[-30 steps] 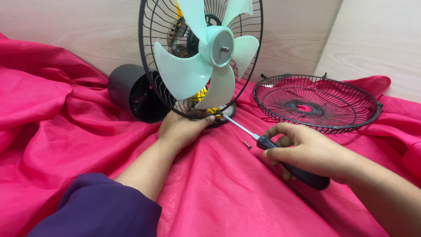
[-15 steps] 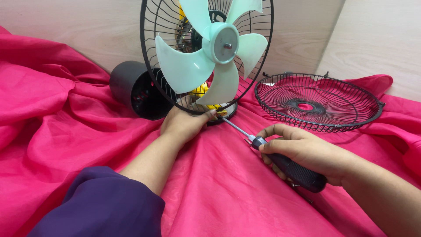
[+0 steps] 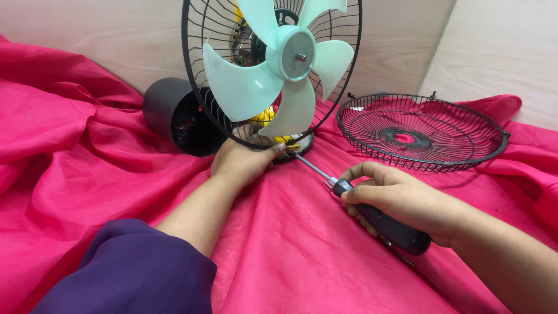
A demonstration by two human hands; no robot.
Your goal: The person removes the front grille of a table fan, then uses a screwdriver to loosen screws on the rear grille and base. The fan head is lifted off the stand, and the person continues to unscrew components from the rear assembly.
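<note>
At nine o'clock a black cylindrical housing [image 3: 174, 116] lies on its side on the pink cloth [image 3: 70, 168]. Your left hand [image 3: 244, 163] grips the bottom rim of the fan's rear guard [image 3: 200, 119] — fingers closed on it, below the pale green blades [image 3: 273, 70]. Your right hand [image 3: 401, 200], at four o'clock, is clamped round the screwdriver [image 3: 386, 227], its tip at the fan's base. The loose front grille [image 3: 421, 131] lies flat at two o'clock.

Mint fan blades [image 3: 256, 87], black grille [image 3: 424, 131], pink cloth [image 3: 75, 168]
</note>
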